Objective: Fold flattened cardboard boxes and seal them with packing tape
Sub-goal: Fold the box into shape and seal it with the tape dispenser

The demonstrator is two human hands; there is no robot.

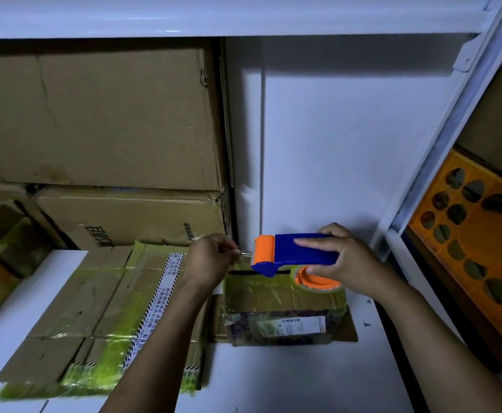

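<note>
At 5 o'clock the right hand point(345, 263) curls around a blue and orange tape dispenser point(297, 248), its roll point(318, 283) just above a small taped box point(282, 305). A dark gap shows along the box's far edge, but its contents cannot be told. The left hand point(211, 260) pinches the clear tape end point(245, 254) beside the dispenser's roller. Flattened cardboard point(94, 308) lies at 7 o'clock on the white surface point(273, 377). Closed cartons point(109, 120) are stacked at 10 o'clock, and an orange crate point(476, 248) stands at 3 o'clock.
</note>
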